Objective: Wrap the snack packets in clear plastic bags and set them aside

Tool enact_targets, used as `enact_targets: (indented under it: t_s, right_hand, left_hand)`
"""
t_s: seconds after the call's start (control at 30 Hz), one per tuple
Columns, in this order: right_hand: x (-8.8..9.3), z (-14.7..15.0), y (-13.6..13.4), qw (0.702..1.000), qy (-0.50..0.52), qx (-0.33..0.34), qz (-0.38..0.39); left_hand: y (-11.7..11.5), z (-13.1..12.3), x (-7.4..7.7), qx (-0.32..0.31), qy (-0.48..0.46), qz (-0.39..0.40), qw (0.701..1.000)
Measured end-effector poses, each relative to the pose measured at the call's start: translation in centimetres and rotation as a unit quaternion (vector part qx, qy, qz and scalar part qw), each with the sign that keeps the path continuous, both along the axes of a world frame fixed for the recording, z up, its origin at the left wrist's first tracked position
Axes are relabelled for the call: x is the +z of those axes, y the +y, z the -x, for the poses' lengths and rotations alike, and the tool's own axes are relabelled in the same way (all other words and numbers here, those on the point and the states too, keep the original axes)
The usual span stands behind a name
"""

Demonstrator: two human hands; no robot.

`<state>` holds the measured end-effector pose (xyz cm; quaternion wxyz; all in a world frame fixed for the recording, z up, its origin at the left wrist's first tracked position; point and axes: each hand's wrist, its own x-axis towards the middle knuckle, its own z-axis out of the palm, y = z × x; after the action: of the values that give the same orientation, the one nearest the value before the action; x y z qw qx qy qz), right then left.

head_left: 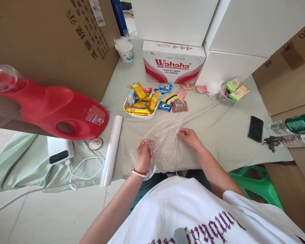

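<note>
Because the left hand point(143, 155) and right hand point(190, 137) each pinch one side of the clear plastic film point(167, 145), it spreads between them by the near edge of the table point(226, 139); farther back, a white tray point(141, 117) keeps gold-wrapped snacks point(138, 111) gathered beside loose packets point(180, 106).

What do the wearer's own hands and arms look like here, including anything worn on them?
The left hand has what looks like a gold-coloured ring, and its wrist carries a red band beside a string of white beads. No jewellery shows on the right hand or wrist. The visible sleeve is short, white and plain.
</note>
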<state>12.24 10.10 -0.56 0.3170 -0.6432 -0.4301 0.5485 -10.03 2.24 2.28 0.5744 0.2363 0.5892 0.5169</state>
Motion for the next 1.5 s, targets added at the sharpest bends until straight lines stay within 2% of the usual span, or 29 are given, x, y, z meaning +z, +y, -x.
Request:
enact_targets:
  t_s: [0.1,0.3,0.4,0.5,0.67,0.87,1.0,1.07,1.13,1.2,1.27,1.33,1.4,1.5]
  right_hand:
    - [0.2,1.4,0.4,0.999,0.041,0.009,-0.013]
    - [1.2,0.9,0.2,0.987,0.157,-0.045,-0.016]
    - [0.8,1.0,0.0,0.996,0.085,-0.037,0.004]
    - [-0.1,2.0,0.1,1.0,0.004,0.002,-0.015]
    - [-0.7,2.4,0.7,0.998,0.035,0.036,-0.028]
    - [0.4,-1.5,0.3,0.99,0.112,-0.069,-0.041]
    - [0.9,-3.6,-0.6,0.975,0.181,-0.125,-0.04]
    - [0.9,-4.3,-0.9,0.975,0.174,-0.135,-0.031]
    - [0.7,-4.7,-1.1,0.981,0.135,-0.134,-0.031]
    - [0.5,-5.0,-1.3,0.986,0.094,-0.133,-0.041]
    - [0.2,-5.0,-1.5,0.989,0.059,-0.128,-0.055]
    - [0.0,-5.0,-1.6,0.991,0.025,-0.115,-0.07]
    - [-0.4,-4.9,-1.8,0.992,-0.006,-0.092,-0.091]
    - [-1.1,-5.5,-2.1,0.989,-0.043,-0.071,-0.123]
  left_hand:
    - [-0.4,0.0,-0.2,-0.013,0.0,-0.005,1.0]
    - [-0.3,1.1,-1.3,0.086,0.011,0.008,0.996]
    - [-0.1,1.0,-1.7,0.092,-0.005,0.013,0.996]
    - [-0.1,0.5,-1.8,0.085,-0.024,0.015,0.996]
    - [-0.4,1.0,-1.7,0.102,-0.028,0.022,0.994]
    - [-1.4,3.7,-2.2,0.115,0.027,0.052,0.992]
    - [-3.3,5.8,-2.7,0.055,0.089,0.089,0.991]
    - [-4.2,6.8,-2.4,0.026,0.153,0.099,0.983]
    - [-4.6,7.4,-1.5,0.023,0.242,0.077,0.967]
    - [-3.9,7.2,-0.1,0.034,0.335,0.029,0.941]
    - [-2.1,5.9,1.2,0.033,0.411,-0.034,0.91]
    - [0.7,3.3,1.7,0.003,0.464,-0.115,0.878]
    - [3.7,-0.1,1.1,-0.035,0.519,-0.164,0.838]
    - [7.4,-5.0,-1.2,-0.111,0.585,-0.167,0.786]
